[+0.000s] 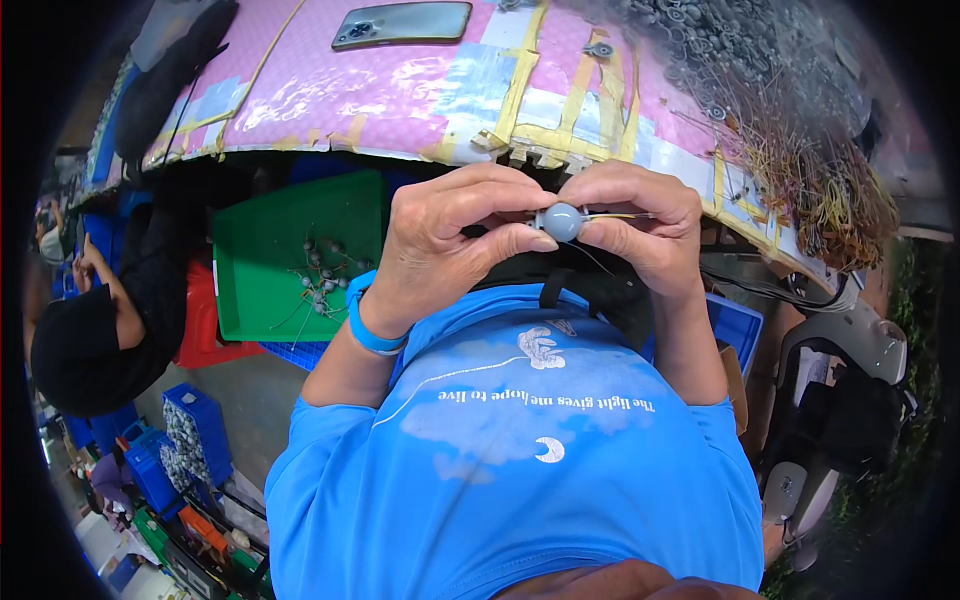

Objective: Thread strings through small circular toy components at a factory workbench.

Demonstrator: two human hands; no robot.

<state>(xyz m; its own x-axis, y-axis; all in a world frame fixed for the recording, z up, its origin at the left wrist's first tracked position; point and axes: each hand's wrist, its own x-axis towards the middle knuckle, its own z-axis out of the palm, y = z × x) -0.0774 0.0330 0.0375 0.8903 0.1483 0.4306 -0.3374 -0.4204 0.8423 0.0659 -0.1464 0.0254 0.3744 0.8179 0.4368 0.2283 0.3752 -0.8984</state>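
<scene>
Both hands meet in front of my chest over a small grey round part (561, 221) with thin wire leads sticking out to the right. My left hand (450, 240) pinches the part from the left with thumb and fingers; a blue band sits on that wrist. My right hand (640, 225) grips the same part and its wires (625, 215) from the right. Below them is my blue shirt (520, 450).
A pink covered table (400, 90) with yellow tape holds a phone (402, 24), a heap of grey parts (740, 50) and a bundle of wires (820, 180). A green tray (270, 250) with several wired parts sits below it. Another person (90, 330) sits at the left by blue crates (190, 430).
</scene>
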